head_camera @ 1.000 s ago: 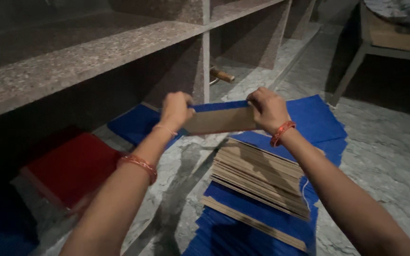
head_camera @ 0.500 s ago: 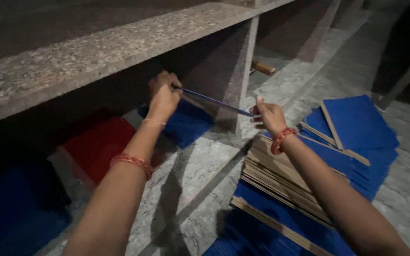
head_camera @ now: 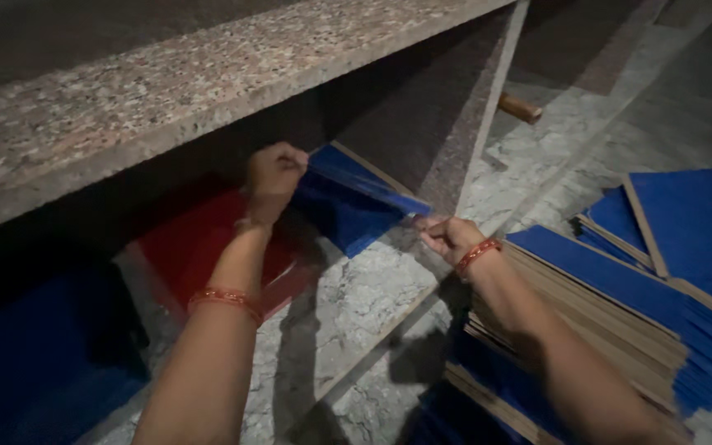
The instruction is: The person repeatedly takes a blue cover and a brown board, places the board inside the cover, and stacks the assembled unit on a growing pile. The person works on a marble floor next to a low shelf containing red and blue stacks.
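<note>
Sliding under the granite shelf (head_camera: 232, 78), a thin blue board (head_camera: 356, 194) is being carried edge-on between both hands, above the speckled stone floor (head_camera: 364, 297). The left hand (head_camera: 272, 175) is gripping its far end, fingers closed round it, just inside the shadowed compartment; the right hand (head_camera: 448, 237) is pinching the near corner between thumb and fingers, out in front of the stone divider (head_camera: 471, 124). Judging by this, the board is being fed into the compartment, and the step seems about half done; seating it would probably call for keeping it level and clear of the divider's edge. Inside that compartment a red sheet (head_camera: 187, 251) is lying flat, partly under the left forearm, and a blue stack (head_camera: 39, 371) is sitting further left. Beside the right forearm, a pile of blue-faced boards (head_camera: 620, 305) is resting on the floor, with loose blue sheets (head_camera: 694, 222) beyond it. A wooden handle (head_camera: 519, 108) is poking out past the divider.
</note>
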